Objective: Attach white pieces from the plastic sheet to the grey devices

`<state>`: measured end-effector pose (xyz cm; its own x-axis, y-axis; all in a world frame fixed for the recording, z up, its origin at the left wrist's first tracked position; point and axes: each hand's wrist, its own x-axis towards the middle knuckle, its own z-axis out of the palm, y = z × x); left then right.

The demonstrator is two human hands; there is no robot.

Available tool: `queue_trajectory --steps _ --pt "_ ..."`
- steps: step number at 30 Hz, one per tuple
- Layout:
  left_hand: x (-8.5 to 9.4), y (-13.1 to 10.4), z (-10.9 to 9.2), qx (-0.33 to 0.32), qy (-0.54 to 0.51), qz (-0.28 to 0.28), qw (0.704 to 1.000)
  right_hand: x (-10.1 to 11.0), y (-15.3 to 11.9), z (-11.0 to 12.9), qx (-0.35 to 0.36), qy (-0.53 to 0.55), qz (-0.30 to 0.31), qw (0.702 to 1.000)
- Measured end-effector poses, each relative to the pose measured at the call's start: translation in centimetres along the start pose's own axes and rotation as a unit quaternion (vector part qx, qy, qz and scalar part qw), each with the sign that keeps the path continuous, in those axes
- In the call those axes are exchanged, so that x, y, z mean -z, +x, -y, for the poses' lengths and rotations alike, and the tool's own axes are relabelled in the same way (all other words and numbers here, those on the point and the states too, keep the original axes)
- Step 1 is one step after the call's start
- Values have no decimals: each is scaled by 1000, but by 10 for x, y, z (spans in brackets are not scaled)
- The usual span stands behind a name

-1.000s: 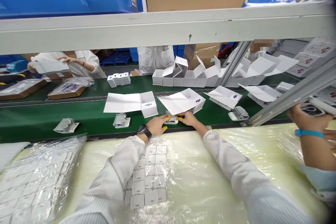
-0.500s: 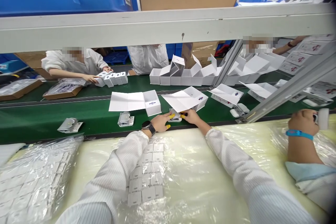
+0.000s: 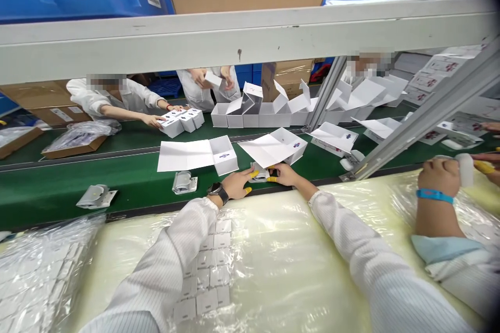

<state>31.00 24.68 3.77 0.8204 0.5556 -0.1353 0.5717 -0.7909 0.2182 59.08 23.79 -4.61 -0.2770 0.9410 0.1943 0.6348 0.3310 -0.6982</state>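
And there's the left hand, fingers spread, on the small white pack on the green belt, right hand opposite, its fingers' closure impossible to tell

The left hand, with a watch at its wrist, and the right hand both touch a small white item on the green belt, just in front of an open white box. A second open box lies to its left, near another item on the belt, while wrapped white cards rest on the yellowish table. Across the belt, a person in white touches a cluster of small boxes.
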Motion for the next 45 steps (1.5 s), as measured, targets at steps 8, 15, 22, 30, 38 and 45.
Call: queue_trajectory --steps 8,15,22,30,38,45 --pt "-2 16 -11 -6 -12 -11 1000 24 5 -2 30 16 48 998" --pt "-3 32 -24 -8 -23 0 1000 36 -2 -19 -44 37 50 997" --pt "-8 44 -32 -20 -26 -1 999 39 -12 -36 -122 39 -1 992" --pt "16 19 -38 -50 -88 -37 994 54 -39 -10 -206 -40 -126 970" --pt "4 -199 7 118 -239 -192 945 -48 -101 163 11 37 -48 998" --pt "-40 -219 -25 122 -155 -225 954 -113 -34 226 55 78 93 991"
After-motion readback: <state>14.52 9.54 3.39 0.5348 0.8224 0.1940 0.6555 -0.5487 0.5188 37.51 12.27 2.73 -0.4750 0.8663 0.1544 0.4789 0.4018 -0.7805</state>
